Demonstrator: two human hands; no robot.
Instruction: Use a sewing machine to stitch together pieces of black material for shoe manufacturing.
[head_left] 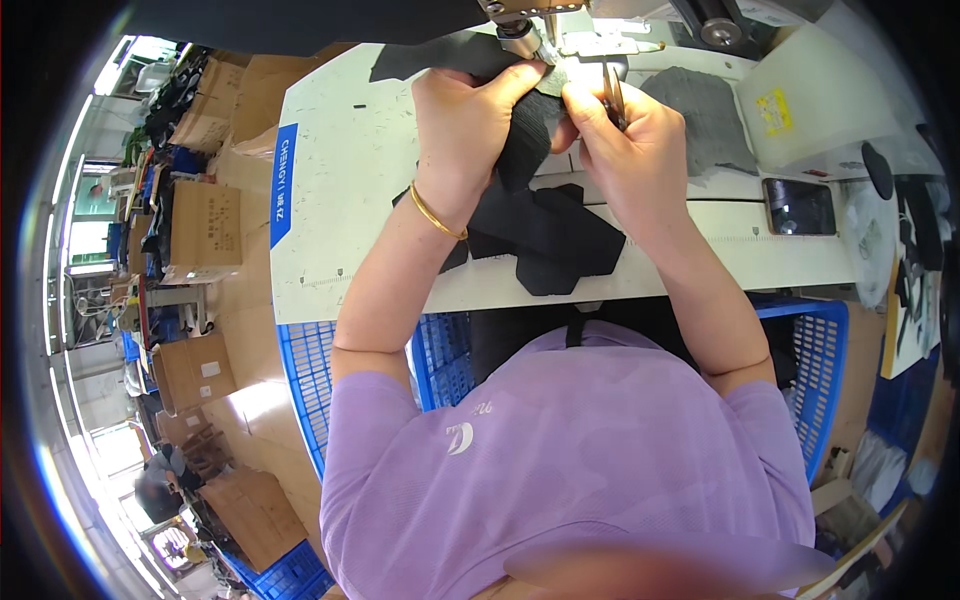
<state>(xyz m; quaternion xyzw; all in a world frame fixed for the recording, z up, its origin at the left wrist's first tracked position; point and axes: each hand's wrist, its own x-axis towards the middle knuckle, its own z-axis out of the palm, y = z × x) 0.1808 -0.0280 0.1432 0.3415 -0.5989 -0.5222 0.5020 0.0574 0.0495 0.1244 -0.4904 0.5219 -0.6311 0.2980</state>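
My left hand pinches a dark fabric piece between thumb and fingers, close under the sewing machine's head. On the other side of the cloth, my right hand is closed, with its thumb and forefinger at the fabric's edge. A slim dark metal tool with two narrow blades, like snips or tweezers, sticks up from this hand. Part of the fabric spreads behind my left hand. Nearer me, several cut black fabric pieces lie overlapping on the white table.
A grey fabric stack lies right of my right hand, near a phone and a pale plastic bin. Blue crates stand below the table edge. Cardboard boxes stand on the floor at left.
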